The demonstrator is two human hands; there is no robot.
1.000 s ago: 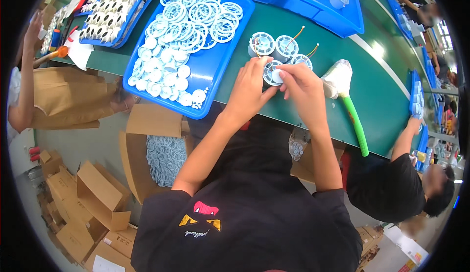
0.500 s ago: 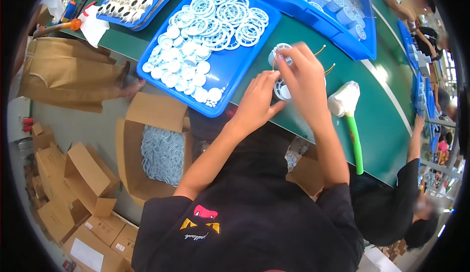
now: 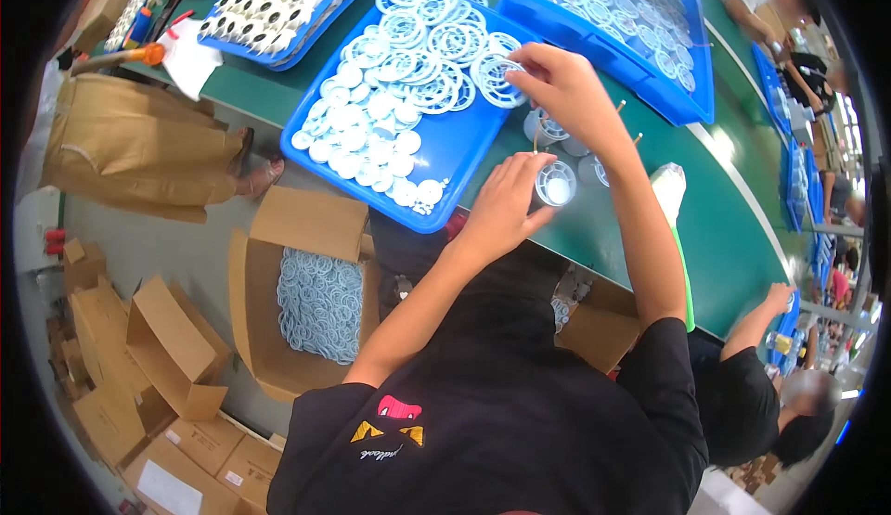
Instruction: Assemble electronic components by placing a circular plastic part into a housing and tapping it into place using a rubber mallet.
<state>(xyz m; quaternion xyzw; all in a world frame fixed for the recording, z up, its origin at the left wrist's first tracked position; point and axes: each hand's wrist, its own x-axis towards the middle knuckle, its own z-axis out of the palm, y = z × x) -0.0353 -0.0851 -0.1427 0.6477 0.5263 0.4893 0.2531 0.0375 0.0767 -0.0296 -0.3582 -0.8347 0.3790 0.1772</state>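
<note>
My left hand point(image 3: 497, 204) is closed around the side of a round translucent plastic cup point(image 3: 557, 170), which stands on the green table with a white disc visible inside its ringed top. Over the right edge of a blue tray point(image 3: 445, 167), my right hand point(image 3: 568, 93) pinches a pale blue spoked plastic ring point(image 3: 497, 88) between thumb and fingers. More such rings point(image 3: 422, 28) lie heaped in the tray's far part, with small white discs point(image 3: 357, 130) piled nearer me. Behind the held cup are more cups point(image 3: 548, 127) with thin wires sticking up, partly hidden by my right hand and forearm.
A deep blue bin point(image 3: 613, 60) of cups stands at the far right. Beside my right forearm lies a green-handled tool point(image 3: 688, 283) with a white-wrapped head. White parts fill another tray point(image 3: 278, 14) at far left. Cardboard boxes point(image 3: 306, 218) stand below; co-workers are around.
My right hand has moved from above the cups to the tray and now grips a ring. My left hand stays at the cup. The view has shifted slightly.
</note>
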